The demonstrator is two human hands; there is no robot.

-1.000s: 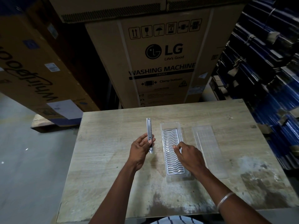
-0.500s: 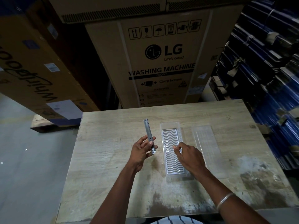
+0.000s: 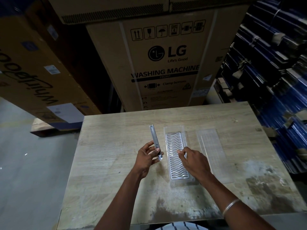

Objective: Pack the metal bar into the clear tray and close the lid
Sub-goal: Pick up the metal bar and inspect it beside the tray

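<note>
**A:** Judging progress, I'd call it early: the metal bar (image 3: 156,143) is not in the clear tray (image 3: 176,156) yet, and the lid (image 3: 214,153) lies apart on the table (image 3: 106,163), so both packing and closing remain

**B:** Where is the bar exactly?

**A:** Lifted off the wood, tilted on edge, its near end pinched in the left hand (image 3: 147,157), fingers closed around it. It sits just beside the tray's left wall, running towards the far edge of the table

**B:** And the other hand?

**A:** The right hand (image 3: 193,161) rests over the tray's right side, fingertips on the wavy insert, curled but gripping nothing that I can see. I judge it is steadying the tray

**B:** Room to move?

**A:** Plenty. The tray lies mid-table, well away from every edge; the lid is to its right, nearer the right edge but well inside it. Bare wood runs to the left edge and the near corners. A large cardboard box (image 3: 166,63) stands just beyond the far edge, so a long reach forward looks tight
</note>
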